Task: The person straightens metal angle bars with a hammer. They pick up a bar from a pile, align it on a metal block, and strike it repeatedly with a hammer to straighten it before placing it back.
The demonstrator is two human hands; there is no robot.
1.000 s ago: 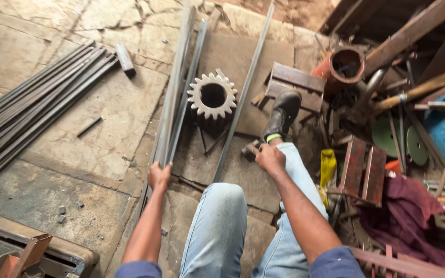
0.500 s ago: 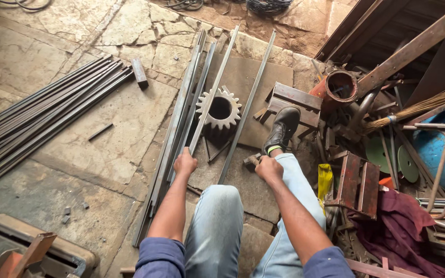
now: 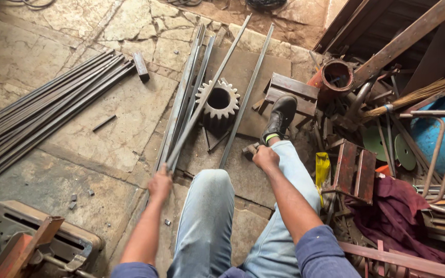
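While gripping rods (image 3: pixel 181 121), left hand (image 3: pixel 160 181) has moved leftward.

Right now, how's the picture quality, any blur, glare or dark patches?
Head view: even, soft daylight with faint shadows; the stone floor, gear and both hands, left hand and right hand, look sharp; no strong glare; the upper right corner is dim; slight wide-angle stretch at the edges.

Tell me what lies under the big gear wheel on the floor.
The gear wheel sits on a flat brown metal sheet. A long steel bar crosses its left edge. Its hollow centre is dark, so whatever is inside stays hidden.
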